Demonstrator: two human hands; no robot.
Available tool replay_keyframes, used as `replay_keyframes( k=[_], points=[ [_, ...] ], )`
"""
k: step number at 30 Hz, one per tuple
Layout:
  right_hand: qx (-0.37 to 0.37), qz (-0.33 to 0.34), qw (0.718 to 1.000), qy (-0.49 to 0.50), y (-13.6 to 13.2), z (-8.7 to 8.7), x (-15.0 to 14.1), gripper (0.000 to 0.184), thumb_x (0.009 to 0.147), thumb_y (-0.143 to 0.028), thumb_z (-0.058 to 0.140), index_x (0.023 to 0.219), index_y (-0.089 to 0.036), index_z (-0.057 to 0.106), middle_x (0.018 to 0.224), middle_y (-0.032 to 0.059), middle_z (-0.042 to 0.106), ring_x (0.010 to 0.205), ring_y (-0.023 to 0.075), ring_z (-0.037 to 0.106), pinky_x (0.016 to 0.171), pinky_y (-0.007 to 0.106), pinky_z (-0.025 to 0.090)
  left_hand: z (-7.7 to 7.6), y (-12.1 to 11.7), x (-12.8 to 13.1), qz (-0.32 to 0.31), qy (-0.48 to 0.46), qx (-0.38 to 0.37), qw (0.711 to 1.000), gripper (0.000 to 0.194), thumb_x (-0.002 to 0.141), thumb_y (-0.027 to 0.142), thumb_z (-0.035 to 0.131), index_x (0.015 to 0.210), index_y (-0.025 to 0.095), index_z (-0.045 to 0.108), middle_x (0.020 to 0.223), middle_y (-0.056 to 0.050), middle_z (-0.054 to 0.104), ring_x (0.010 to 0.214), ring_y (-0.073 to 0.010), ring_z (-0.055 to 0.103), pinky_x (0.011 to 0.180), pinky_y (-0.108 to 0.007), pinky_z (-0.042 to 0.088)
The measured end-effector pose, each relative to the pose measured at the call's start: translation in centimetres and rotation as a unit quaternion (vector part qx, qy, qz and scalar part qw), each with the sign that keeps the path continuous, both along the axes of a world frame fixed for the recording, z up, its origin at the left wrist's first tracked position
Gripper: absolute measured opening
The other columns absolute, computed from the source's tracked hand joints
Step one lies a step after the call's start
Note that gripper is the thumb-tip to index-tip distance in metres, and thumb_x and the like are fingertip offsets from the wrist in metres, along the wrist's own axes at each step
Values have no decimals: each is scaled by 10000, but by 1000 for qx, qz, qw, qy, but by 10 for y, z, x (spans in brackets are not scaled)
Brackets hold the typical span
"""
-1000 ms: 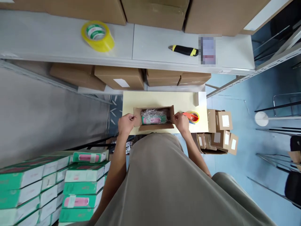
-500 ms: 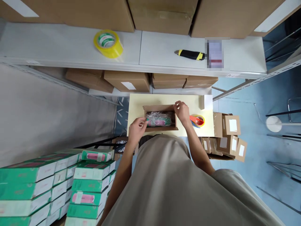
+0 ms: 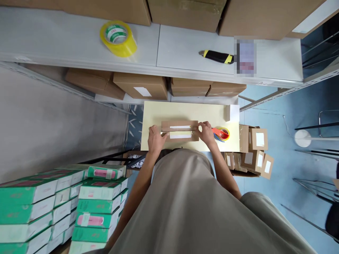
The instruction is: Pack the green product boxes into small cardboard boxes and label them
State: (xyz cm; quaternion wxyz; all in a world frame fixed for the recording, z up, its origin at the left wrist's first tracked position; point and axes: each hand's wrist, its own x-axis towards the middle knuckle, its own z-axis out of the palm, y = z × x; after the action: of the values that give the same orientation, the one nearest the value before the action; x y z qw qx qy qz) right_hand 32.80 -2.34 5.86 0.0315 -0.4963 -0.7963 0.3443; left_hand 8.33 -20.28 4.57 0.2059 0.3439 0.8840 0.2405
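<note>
A small cardboard box [image 3: 180, 123] lies on the pale yellow tabletop [image 3: 156, 111] with its two long top flaps folded down. A narrow gap runs between them, and a white label strip [image 3: 180, 135] shows along the flaps; the contents are hidden. My left hand [image 3: 156, 140] grips the box's left end, thumb resting on the near flap. At the right end, my right hand [image 3: 206, 134] is closed with thumb and finger pinching the corner by the flaps. Right beside that hand lies an orange tape dispenser with yellow tape [image 3: 221, 134].
A shelf above holds a yellow tape roll [image 3: 118, 38], a black-and-yellow utility knife [image 3: 217, 56] and large cartons [image 3: 185, 14]. Green-and-white boxes [image 3: 95, 206] are stacked at lower left. Small labelled cartons [image 3: 250, 155] sit right of the table. A white block [image 3: 233, 113] stands at the table's back right.
The box stood open, showing a plastic-wrapped green and pink package inside. Its long flaps are now folded over that package, and both my hands have come to the box's ends.
</note>
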Motion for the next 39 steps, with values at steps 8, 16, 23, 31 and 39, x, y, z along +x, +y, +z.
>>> replay_keyframes(
  k=[8, 16, 23, 31, 39],
  points=[
    [-24, -11, 999, 46, -9, -17, 8, 132, 1088, -243, 585, 1133, -222, 707, 1382, 136, 719, 1140, 242, 744, 990, 366, 596, -12, 10, -12, -30, -35, 36, 998, 113, 1055, 268, 682, 1084, 206, 772, 1233, -127, 709, 994, -255, 759, 1049, -393, 602],
    [-27, -21, 999, -1, -9, -22, -7, 178, 1094, -221, 555, 1172, -227, 715, 1326, 120, 757, 1003, 232, 773, 900, 338, 570, -15, 16, -13, 11, -49, 67, 996, 139, 1025, 282, 696, 1049, 189, 796, 1207, -122, 728, 974, -226, 754, 1039, -369, 613],
    [47, -24, 997, -51, -9, -41, 54, 320, 1167, -369, 494, 1339, -153, 657, 1365, 203, 762, 1173, 297, 749, 971, 378, 556, -22, 7, -9, 33, -80, 95, 992, 204, 1032, 293, 676, 1118, 156, 801, 1188, -131, 738, 978, -204, 765, 1032, -339, 619],
    [28, -104, 960, -258, 0, -78, 130, 510, 1011, -290, 693, 1453, -55, 597, 1499, 329, 684, 1419, 391, 615, 1241, 495, 402, -45, -4, -10, 58, -96, 178, 978, 193, 979, 372, 730, 1021, 205, 818, 1094, -102, 775, 954, -245, 772, 987, -397, 643],
    [-34, -81, 976, -200, 23, -57, 119, 454, 1084, -475, 616, 1359, -115, 630, 1225, 219, 809, 1088, 327, 780, 934, 385, 587, -51, 0, -10, 71, -113, 209, 969, 191, 954, 376, 756, 996, 206, 833, 1069, -100, 787, 923, -240, 771, 948, -387, 631]
  ],
)
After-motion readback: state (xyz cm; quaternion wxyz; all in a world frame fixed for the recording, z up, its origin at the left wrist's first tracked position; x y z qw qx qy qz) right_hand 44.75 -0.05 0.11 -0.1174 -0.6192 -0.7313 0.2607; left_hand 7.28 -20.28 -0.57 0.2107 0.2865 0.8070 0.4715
